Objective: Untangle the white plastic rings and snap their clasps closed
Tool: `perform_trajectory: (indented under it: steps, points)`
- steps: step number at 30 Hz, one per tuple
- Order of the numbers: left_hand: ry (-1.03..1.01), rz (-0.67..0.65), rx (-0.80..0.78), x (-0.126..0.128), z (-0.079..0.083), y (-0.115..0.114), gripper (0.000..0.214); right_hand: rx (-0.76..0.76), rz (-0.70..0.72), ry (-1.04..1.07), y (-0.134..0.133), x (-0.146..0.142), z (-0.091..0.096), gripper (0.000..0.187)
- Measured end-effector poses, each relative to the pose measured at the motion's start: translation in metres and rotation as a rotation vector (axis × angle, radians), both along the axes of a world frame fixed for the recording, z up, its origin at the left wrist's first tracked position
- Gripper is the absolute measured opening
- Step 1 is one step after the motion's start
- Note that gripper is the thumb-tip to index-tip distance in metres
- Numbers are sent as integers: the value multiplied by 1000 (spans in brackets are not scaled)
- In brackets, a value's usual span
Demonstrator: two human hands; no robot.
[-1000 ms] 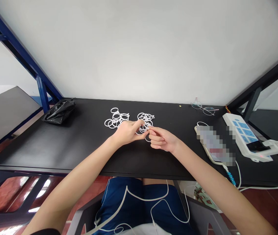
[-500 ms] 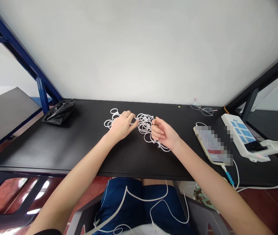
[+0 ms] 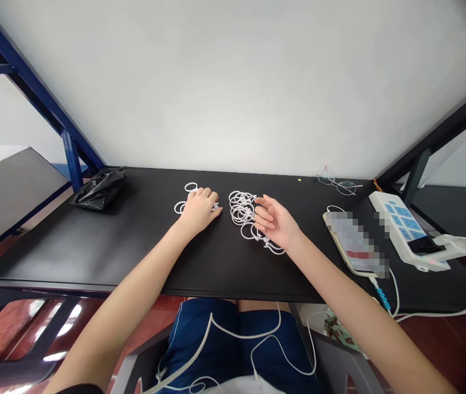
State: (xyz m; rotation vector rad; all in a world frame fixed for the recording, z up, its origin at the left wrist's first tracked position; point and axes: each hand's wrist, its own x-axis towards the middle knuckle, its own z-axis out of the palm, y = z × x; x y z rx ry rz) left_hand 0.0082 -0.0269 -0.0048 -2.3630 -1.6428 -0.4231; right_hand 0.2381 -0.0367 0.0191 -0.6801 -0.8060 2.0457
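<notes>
Indoors, a person's left hand (image 3: 200, 210) covers part of one cluster of white rings (image 3: 191, 183) on a black desk (image 3: 142, 241), its grip impossible to tell, while the right hand (image 3: 276, 221), loosely curled and unclenched, lingers beside a second cluster (image 3: 241, 212).

Thin white rings (image 3: 241, 212) lie in two clusters, the left partly hidden, the right loosely overlapping
</notes>
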Motion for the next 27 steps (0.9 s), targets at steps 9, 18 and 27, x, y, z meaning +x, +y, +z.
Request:
perform_trajectory:
  steps: [9,18,27]
  points:
    - [-14,-2,3,1,1,0,18,-24,-13,2,1,-1,0,18]
    - [-93,-332,2,21,6,-11,16,5,-58,6,-2,-3,2,17]
    - [-102,-408,-60,23,2,-11,19,-2,-64,6,-1,-3,0,16]
